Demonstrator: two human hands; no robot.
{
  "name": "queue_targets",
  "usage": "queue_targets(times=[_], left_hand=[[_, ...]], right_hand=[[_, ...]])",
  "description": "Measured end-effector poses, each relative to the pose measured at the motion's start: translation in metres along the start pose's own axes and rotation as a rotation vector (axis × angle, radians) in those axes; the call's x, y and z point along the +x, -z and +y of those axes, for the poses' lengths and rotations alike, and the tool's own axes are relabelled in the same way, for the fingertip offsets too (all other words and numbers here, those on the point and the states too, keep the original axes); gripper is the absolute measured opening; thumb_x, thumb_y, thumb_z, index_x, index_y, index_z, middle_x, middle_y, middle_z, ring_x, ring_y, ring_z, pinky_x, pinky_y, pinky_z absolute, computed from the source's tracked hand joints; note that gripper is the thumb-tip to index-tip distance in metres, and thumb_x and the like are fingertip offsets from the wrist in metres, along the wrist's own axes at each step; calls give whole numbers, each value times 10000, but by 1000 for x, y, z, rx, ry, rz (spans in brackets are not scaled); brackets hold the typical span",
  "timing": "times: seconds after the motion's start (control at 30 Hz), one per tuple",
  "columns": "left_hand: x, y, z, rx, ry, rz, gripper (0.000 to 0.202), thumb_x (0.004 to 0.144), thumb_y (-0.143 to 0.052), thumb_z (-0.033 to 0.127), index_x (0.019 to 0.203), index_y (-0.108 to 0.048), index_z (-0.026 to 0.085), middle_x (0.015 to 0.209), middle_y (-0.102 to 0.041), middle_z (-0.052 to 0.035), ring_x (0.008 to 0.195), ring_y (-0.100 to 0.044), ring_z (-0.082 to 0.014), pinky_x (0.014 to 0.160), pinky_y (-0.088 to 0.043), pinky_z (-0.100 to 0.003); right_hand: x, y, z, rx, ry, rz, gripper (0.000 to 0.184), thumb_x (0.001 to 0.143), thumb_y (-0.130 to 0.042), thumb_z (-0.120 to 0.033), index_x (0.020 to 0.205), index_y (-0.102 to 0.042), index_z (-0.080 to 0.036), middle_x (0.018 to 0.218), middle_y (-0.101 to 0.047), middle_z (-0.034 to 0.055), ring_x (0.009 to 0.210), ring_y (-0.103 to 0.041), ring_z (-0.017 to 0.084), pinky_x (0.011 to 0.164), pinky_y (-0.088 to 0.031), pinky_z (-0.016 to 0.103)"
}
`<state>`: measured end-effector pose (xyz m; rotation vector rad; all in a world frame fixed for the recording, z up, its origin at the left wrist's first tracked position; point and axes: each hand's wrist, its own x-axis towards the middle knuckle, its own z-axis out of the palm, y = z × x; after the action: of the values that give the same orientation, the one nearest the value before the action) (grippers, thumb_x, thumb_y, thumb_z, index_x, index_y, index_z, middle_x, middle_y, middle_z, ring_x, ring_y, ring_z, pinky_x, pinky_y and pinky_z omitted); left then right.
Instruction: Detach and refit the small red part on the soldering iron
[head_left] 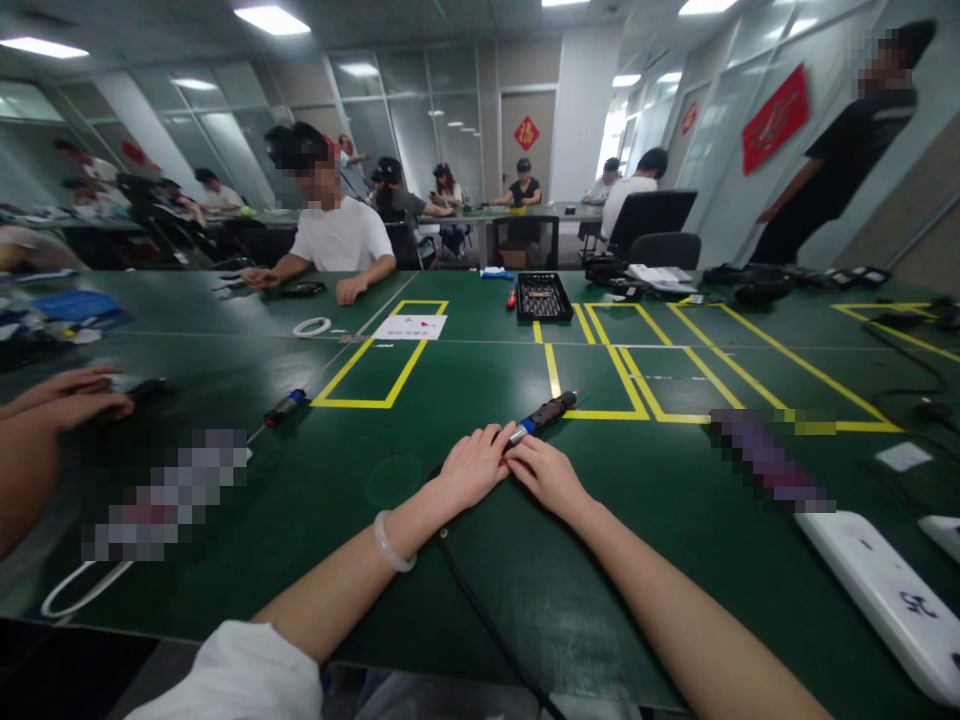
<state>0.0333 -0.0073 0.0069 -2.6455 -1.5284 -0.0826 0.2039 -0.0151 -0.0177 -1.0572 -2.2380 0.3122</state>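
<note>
On the green table [525, 580], both hands [474, 468] [549, 472] partly hide a screwdriver [546, 413].

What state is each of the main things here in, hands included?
Left hand: fingers bent over the blue-banded screwdriver
Right hand: fingers bent, beside the left hand
Blue-banded screwdriver: near end covered
Second screwdriver: lying unheld
Black tray: open, contents showing
White sheet: lying flat
Bracelet: worn
</note>
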Motion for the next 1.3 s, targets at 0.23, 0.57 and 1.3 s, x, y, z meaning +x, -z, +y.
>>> queue_targets(times=[0.23, 0.57, 1.3], left_hand=[[-16, 2, -30, 8, 94, -5, 602, 935, -393, 453, 1449, -301, 153, 1313, -499, -146, 1057, -543, -254, 865, -434, -366], [-61, 8, -146, 54, 389, -106, 637, 926, -312, 498, 1437, -314, 117, 1359, -464, -189, 1100, -550, -312, 887, -428, -399], [-118, 14, -229, 208, 712, 52, 418, 926, -303, 456, 1119, -508, 148, 1074, -597, -148, 971, -576, -297, 709, -451, -343]], right_hand=[[-3, 4, 1, 13, -35, -11, 137, 950, -488, -213, 974, -622, -209, 924, -601, 36, 860, -586, 160, 744, -461, 248], [-3, 6, 1, 20, -34, -66, 136, 957, -476, -212, 952, -612, -206, 937, -591, 26, 850, -582, 138, 744, -438, 235], [-3, 2, -4, 33, -29, -94, 131, 951, -482, -208, 945, -613, -206, 945, -590, 25, 852, -585, 140, 746, -445, 240]])
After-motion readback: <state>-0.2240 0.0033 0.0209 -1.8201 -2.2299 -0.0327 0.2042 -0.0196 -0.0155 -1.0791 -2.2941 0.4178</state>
